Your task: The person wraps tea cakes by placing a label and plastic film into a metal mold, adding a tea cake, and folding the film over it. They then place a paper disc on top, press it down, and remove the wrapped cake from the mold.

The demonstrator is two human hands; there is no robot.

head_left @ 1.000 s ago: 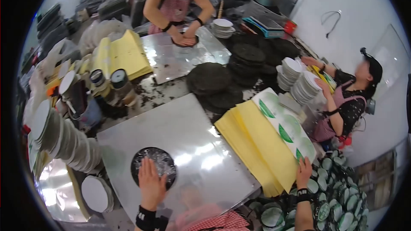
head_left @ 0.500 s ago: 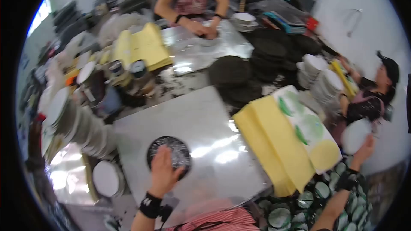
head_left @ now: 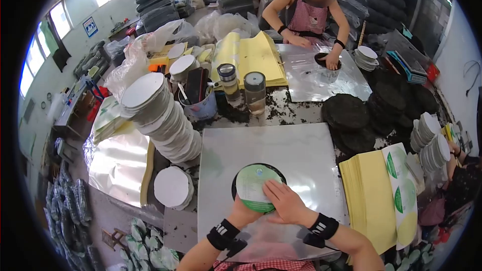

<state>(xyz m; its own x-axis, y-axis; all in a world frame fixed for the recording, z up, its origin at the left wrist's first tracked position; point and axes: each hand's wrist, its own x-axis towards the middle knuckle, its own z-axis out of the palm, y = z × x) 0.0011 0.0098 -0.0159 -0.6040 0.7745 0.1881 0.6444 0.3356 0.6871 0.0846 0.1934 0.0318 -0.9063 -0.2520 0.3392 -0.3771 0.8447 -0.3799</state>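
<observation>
Your right hand [head_left: 291, 204] lies flat, fingers together, on the green label [head_left: 251, 183]; your left hand [head_left: 244, 215] touches its near edge, finger pose hidden. Past the sheet's [head_left: 226, 143] far-left corner, 1 tub [head_left: 203, 108] holds a dark case [head_left: 196, 85].

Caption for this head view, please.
Left hand and right hand meet at a green round label over a dark disc on a metal sheet.

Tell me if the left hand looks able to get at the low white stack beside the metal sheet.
Probably yes. Nothing seems to stand between the left hand and the low white stack, though that hand is busy at the green label.
</observation>
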